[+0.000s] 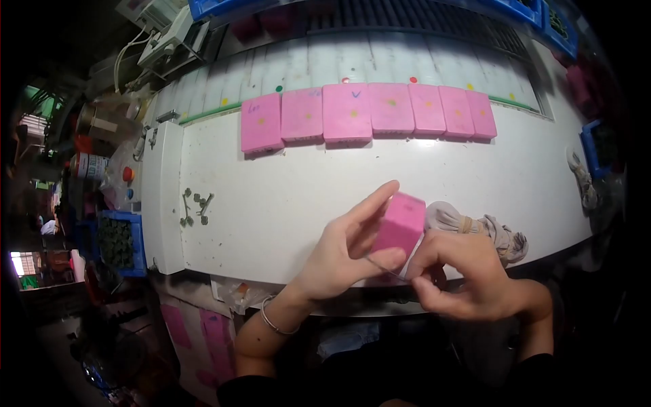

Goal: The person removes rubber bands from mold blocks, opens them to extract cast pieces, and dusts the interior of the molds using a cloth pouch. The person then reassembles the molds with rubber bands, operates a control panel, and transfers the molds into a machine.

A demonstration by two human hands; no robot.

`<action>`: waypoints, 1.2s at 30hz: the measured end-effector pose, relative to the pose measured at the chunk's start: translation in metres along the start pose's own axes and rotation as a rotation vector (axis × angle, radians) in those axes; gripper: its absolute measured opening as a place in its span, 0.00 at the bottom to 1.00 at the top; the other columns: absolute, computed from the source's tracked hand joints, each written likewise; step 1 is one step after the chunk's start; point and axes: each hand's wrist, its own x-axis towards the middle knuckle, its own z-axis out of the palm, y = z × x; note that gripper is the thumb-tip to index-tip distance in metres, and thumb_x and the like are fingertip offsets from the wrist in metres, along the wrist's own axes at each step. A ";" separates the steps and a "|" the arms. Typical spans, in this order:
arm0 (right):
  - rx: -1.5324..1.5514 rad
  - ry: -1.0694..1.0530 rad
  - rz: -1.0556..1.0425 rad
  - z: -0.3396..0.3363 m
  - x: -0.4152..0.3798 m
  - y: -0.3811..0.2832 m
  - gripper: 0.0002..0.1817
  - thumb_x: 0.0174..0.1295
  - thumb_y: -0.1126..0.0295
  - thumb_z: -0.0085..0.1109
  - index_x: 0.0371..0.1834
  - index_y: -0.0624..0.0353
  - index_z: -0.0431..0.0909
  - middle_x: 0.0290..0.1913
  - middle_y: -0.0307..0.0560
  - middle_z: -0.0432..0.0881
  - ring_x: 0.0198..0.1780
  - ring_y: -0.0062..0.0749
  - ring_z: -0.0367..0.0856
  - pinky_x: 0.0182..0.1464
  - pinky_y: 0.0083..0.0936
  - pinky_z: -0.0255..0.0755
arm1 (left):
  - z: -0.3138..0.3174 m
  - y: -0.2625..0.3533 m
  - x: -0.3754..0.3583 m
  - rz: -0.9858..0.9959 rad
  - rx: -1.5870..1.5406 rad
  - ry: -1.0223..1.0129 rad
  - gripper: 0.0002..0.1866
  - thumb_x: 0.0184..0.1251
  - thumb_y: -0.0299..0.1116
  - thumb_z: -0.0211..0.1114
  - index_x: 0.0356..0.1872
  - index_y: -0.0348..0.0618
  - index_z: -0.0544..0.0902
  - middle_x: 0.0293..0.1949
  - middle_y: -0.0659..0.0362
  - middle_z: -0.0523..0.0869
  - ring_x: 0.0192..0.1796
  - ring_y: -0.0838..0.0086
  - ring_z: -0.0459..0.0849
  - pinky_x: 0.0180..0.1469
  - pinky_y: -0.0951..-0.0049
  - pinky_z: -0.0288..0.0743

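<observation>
My left hand [339, 258] is wrapped round a pink block [401, 224], tilted up above the near edge of the white table, with the thumb across its lower end. A thin dark strand [388, 270] runs from beside that thumb to the pinched fingertips of my right hand [464, 275]. The right fingers are curled close to the block's lower right side. Behind the right hand lies a bundle of pale cloth gloves [505, 237], tied with a band. The side of the block turned into my palm is hidden.
A row of several pink blocks [347, 115] stands across the table [285, 203], backed by a slatted white surface [305, 64]. Small green branched pieces [196, 207] lie at the left. Blue baskets [122, 244] flank the table, and a can [89, 166] stands at far left.
</observation>
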 end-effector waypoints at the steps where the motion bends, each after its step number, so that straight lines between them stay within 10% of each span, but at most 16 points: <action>1: -0.019 0.015 0.012 0.000 0.001 0.001 0.07 0.51 0.80 0.60 0.32 0.60 0.74 0.25 0.39 0.75 0.22 0.21 0.74 0.24 0.16 0.67 | -0.001 0.001 -0.002 -0.069 -0.149 -0.071 0.45 0.55 0.31 0.69 0.70 0.29 0.52 0.57 0.50 0.73 0.57 0.69 0.74 0.61 0.73 0.66; 6: -0.137 0.217 0.082 -0.019 0.000 0.004 0.04 0.51 0.82 0.56 0.30 0.63 0.75 0.25 0.39 0.76 0.24 0.17 0.73 0.25 0.15 0.67 | 0.008 -0.006 -0.004 -0.175 -0.271 -0.092 0.51 0.46 0.27 0.70 0.71 0.32 0.50 0.56 0.52 0.75 0.54 0.72 0.76 0.58 0.75 0.67; 15: -0.901 0.280 0.050 -0.029 0.007 0.050 0.05 0.53 0.79 0.59 0.32 0.62 0.74 0.33 0.48 0.75 0.32 0.40 0.79 0.32 0.31 0.74 | 0.018 -0.023 0.009 0.509 0.601 0.187 0.49 0.46 0.25 0.73 0.69 0.31 0.53 0.56 0.46 0.77 0.48 0.66 0.81 0.50 0.73 0.75; 21: -0.412 0.136 0.050 -0.011 0.011 0.008 0.08 0.54 0.77 0.61 0.36 0.63 0.75 0.33 0.49 0.75 0.29 0.42 0.79 0.31 0.31 0.74 | 0.022 -0.023 0.009 0.560 0.686 0.209 0.49 0.46 0.29 0.75 0.68 0.28 0.54 0.57 0.41 0.75 0.53 0.58 0.80 0.52 0.68 0.76; 36: -0.819 -0.036 -0.074 -0.017 0.010 0.005 0.12 0.43 0.78 0.58 0.33 0.66 0.69 0.30 0.51 0.74 0.32 0.46 0.78 0.33 0.34 0.74 | 0.044 -0.036 0.012 0.768 0.968 0.258 0.43 0.47 0.36 0.74 0.62 0.22 0.64 0.52 0.41 0.77 0.48 0.54 0.80 0.49 0.64 0.75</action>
